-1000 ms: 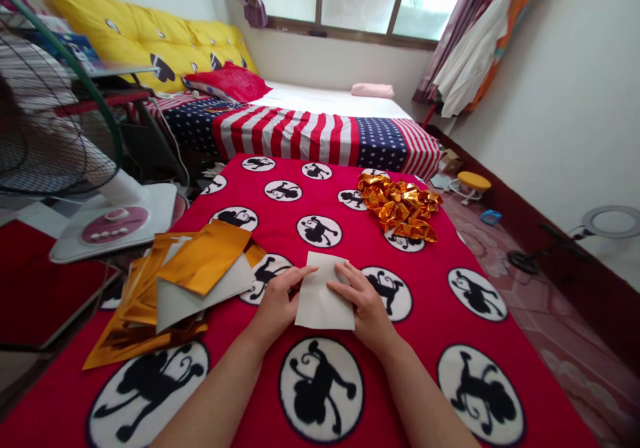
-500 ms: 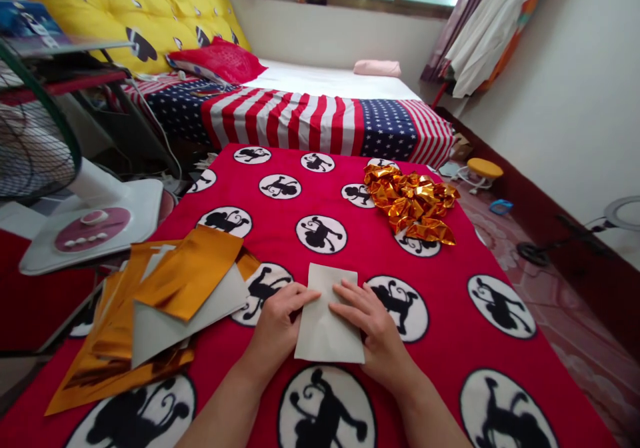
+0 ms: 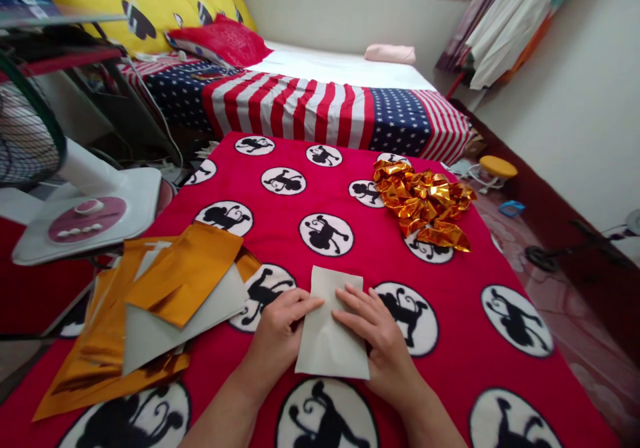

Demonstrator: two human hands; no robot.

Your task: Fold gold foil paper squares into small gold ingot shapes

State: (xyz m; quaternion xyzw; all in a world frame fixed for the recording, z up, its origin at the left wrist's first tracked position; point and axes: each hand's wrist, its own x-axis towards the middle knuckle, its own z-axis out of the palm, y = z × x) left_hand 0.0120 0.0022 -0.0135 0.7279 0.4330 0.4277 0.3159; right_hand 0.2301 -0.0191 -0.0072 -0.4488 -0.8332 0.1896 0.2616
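Note:
A pale grey-white paper rectangle [image 3: 333,355] is held a little above the red cloth [image 3: 280,228], its long side running away from me. My left hand [image 3: 281,325] grips its left edge, with the thumb lying on top and the other fingers curled at the side. From the right, my right hand [image 3: 379,331] has its fingers laid over the top face, and its thumb is hidden. To the left lies a loose pile of orange-gold foil sheets [image 3: 193,268] with pale backs. Crumpled gold foil [image 3: 425,201] forms a heap at the far right of the cloth.
A fan [image 3: 30,128] on a white base [image 3: 145,201] stands at the left. Behind the cloth-covered surface is a bed with a stars-and-stripes cover [image 3: 300,105]. On the floor at the right are a yellow stool [image 3: 497,166] and a dark stand base [image 3: 543,258].
The view has tilted down and shifted slightly left. Both hands stay on the paper in nearly the same hold; the foil pile and the crumpled heap have not been moved.

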